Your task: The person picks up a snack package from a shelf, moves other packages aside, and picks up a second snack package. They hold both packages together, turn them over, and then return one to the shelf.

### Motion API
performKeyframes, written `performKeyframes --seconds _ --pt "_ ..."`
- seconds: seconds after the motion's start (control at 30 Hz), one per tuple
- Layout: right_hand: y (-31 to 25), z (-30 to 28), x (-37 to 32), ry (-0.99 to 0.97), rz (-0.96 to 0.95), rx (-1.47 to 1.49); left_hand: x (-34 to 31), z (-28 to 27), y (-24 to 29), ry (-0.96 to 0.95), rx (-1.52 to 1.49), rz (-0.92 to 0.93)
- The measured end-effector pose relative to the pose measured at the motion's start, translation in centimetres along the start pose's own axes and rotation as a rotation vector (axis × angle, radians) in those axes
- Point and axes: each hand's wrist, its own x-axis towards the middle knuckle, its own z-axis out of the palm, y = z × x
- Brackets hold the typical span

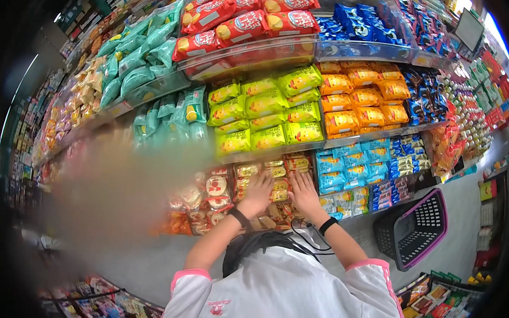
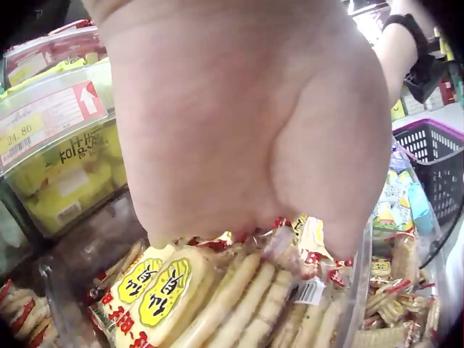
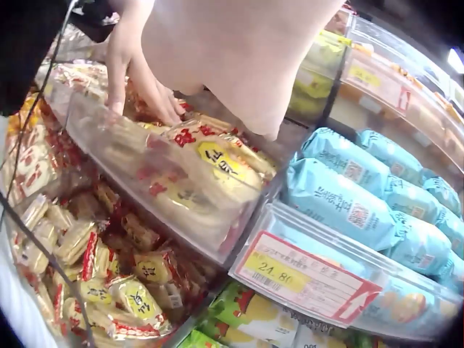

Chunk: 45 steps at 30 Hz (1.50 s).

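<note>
Side by side in the head view, my left hand [image 1: 257, 192] and right hand [image 1: 305, 194] reach into a clear shelf bin of rice cracker packets. Fingers on both look straight and point toward the back of the bin. The clear packets [image 2: 167, 290] have red print and yellow labels, and lie in a row under my left palm. In the right wrist view the left fingers [image 3: 148, 90] come down onto the packets, while the right hand's fingertips are hidden behind its palm. A rice cracker packet [image 3: 221, 163] lies just below the right hand.
Yellow-green bags [image 1: 265, 105] fill the tier above, with orange bags [image 1: 362, 95] beside them. Light-blue bags [image 3: 341, 188] stand right of the bin, behind a price tag [image 3: 304, 279]. A black basket with purple rim [image 1: 413, 228] sits at right. A blur covers the head view's lower left.
</note>
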Motion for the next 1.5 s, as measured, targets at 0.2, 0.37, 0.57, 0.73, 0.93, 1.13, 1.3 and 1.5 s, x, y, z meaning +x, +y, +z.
performKeyframes --seconds 0.2,0.37,0.57,0.73,0.93,1.13,1.3,1.5 --pt "0.6 0.9 0.1 -0.044 -0.003 -0.018 -4.0 -4.0 -0.7 0.024 -0.254 -0.145" --pt "0.7 1.0 0.2 -0.089 -0.011 -0.026 -9.1 -3.4 -0.7 0.085 -0.331 -0.394" --pt "1.0 1.2 0.3 -0.147 -0.022 0.018 -14.9 -0.3 2.6 -0.033 -0.383 -0.666" --pt "0.9 1.3 0.0 -0.140 -0.038 0.016 -18.1 2.0 7.1 -0.170 -0.428 -0.766" --pt "1.7 0.6 -0.9 -0.139 -0.098 0.166 -19.8 5.3 11.7 -0.256 -0.614 -0.840" --pt "3.2 -2.5 -4.9 -0.065 -0.157 0.348 -20.9 7.5 13.3 -0.240 -0.639 -0.828" --pt "3.6 -3.6 -11.6 -0.053 0.003 0.458 -22.2 8.8 12.8 -0.299 -0.644 -0.754" --pt "-0.7 -2.2 -18.6 -0.048 0.147 0.481 -27.6 11.4 12.8 -0.135 -0.626 -0.672"
